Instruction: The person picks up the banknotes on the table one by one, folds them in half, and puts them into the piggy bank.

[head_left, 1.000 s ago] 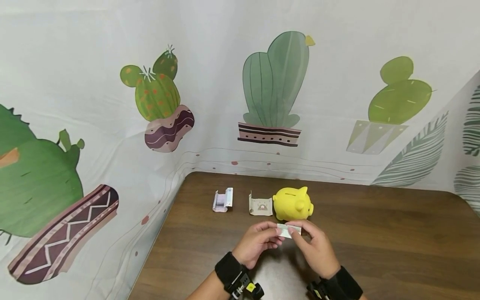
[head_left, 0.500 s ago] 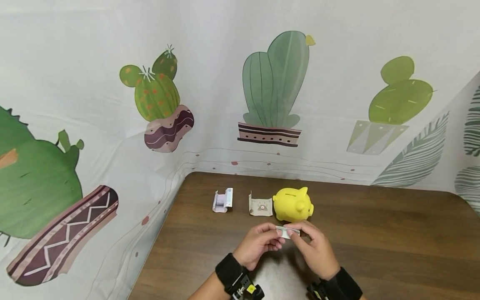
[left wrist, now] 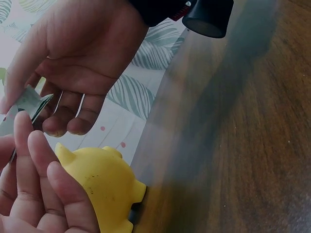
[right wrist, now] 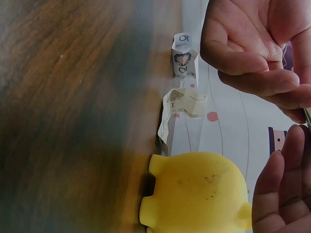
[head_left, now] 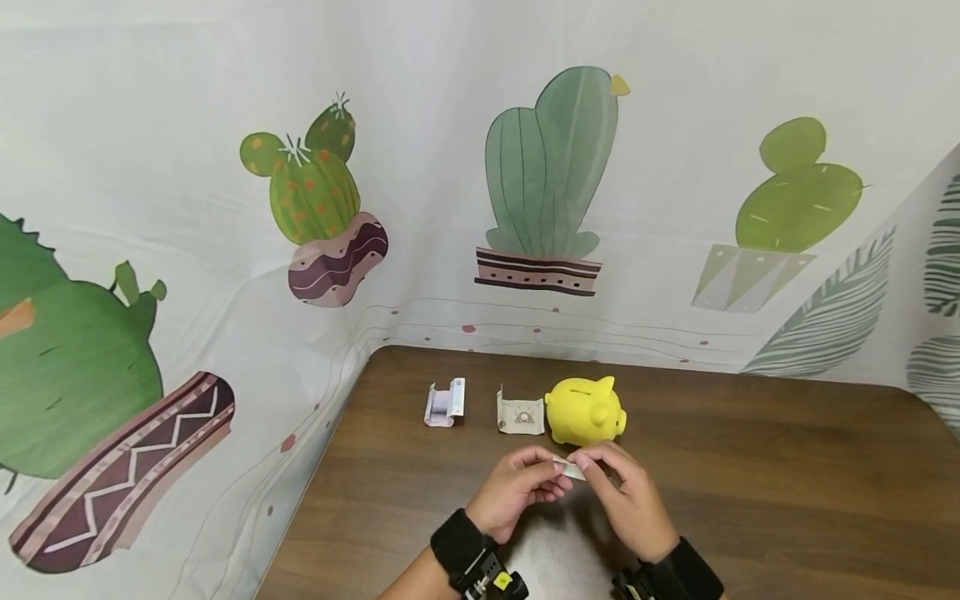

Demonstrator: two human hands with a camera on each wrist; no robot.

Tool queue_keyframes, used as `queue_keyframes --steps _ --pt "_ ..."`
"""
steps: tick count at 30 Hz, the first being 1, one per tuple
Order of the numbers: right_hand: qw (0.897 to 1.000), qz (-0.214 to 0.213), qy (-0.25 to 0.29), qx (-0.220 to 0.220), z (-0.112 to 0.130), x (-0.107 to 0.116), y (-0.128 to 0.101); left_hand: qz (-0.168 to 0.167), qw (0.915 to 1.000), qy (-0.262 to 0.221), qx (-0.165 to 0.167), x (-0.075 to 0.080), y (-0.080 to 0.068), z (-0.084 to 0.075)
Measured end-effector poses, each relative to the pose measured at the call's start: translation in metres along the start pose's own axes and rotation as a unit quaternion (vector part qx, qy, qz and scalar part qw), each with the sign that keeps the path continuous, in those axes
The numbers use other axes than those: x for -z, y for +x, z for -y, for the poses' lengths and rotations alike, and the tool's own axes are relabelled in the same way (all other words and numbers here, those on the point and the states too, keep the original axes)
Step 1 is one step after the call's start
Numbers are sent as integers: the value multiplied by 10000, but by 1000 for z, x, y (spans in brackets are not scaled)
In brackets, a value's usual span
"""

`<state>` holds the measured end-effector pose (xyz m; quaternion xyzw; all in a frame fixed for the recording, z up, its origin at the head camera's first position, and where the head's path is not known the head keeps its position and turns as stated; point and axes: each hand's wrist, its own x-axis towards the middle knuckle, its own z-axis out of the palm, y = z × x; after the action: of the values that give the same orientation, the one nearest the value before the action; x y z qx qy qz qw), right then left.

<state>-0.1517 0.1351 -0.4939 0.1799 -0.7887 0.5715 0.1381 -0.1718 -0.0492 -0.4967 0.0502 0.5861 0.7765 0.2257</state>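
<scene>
Both hands work together over the wooden table (head_left: 750, 467), near its front edge and just in front of the yellow piggy bank (head_left: 585, 410). Left hand (head_left: 517, 487): thumb and fingertips pinched on the left end of a small folded banknote (head_left: 572, 469). Right hand (head_left: 628, 492): thumb and forefinger pinched on the note's right end, other fingers loosely curled beneath. Note held clear of the tabletop, between the two hands, tilted slightly; in the left wrist view only its edge shows, grey-green, between the fingertips. Black wrist straps on both forearms. Piggy bank stands toward the table's back edge, slot on top, snout turned to the right. Just beside it on the left, touching or nearly so, lies a folded beige banknote (head_left: 521, 414) with its ends turned up. Further left, apart from that one, a folded purple-white banknote (head_left: 446, 403), also curled at the ends, near the back left corner. Behind the table hangs a cactus-print backdrop (head_left: 551, 167).
</scene>
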Motion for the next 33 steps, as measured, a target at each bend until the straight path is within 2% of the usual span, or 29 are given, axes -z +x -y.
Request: queue_keyframes --steps 6,11,17,24,33 --pt "9986 189 135 -480 -1 0 -1 69 10000 -69 -12 1 -1 -1" --pt "9973 263 144 -666 -1 -1 -1 37 10000 -74 -9 2 1 1" --pt "9975 199 268 -626 -1 0 0 94 9998 -146 -30 2 2 -1" --pt "9987 140 2 -487 1 -1 0 230 9997 -101 -44 1 1 -3" --pt "9977 127 -102 -656 0 -2 0 125 9999 -44 -73 0 1 -2"
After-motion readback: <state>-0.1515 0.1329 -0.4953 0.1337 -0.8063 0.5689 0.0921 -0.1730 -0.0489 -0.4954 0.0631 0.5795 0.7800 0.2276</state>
